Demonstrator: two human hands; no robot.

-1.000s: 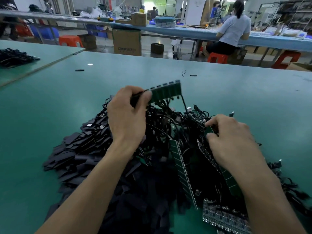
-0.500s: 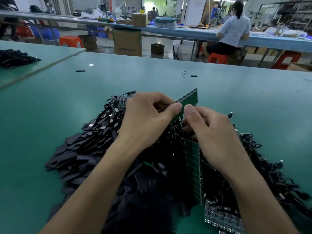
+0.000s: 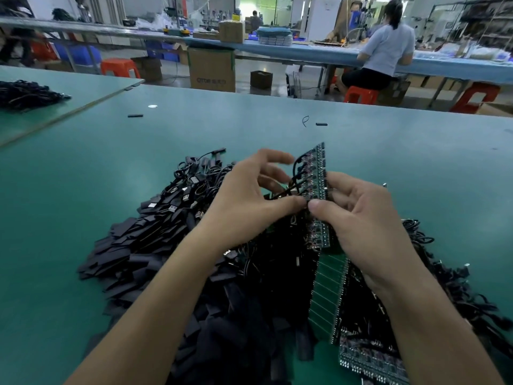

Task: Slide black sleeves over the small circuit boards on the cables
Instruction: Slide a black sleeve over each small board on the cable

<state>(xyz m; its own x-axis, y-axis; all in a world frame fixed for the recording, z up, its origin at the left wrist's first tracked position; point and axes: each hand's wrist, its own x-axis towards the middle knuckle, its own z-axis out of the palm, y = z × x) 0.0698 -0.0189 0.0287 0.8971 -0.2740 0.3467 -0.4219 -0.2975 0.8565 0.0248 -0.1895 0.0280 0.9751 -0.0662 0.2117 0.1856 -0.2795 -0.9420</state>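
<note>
Change: a second ago the left hand [image 3: 249,201] held the strip [image 3: 317,173] up alone while the right hand [image 3: 361,218] was down in the heap. The right hand has since come up, and both now have the strip.
Strip: turned from lying crosswise to standing nearly on end, with its component face toward the camera. It is held above the heap, nearer the desk's [image 3: 416,162] near edge than its far one.
Left hand: thumb pressed to the strip's left edge low down, where it meets the right thumb. The other fingers are spread loosely behind the cables [image 3: 297,176].
Right hand: thumb and curled fingers pinch the strip's right edge (the fingertips behind it are hidden).
Cables: black leads run off the strip's left side and down into the heap.
Sleeves [image 3: 133,251]: heaped flat on the left of the pile, untouched, and neither hand has one.
Second strip [image 3: 327,290]: lies green side up on the heap, below the right wrist.
Meaning: the work seems to have gone from fetching a strip to a two-handed hold on it, probably to snap off or single out one board. Sleeving of this strip has not begun.
Next: one hand will likely have to let go to pick up a sleeve.
</note>
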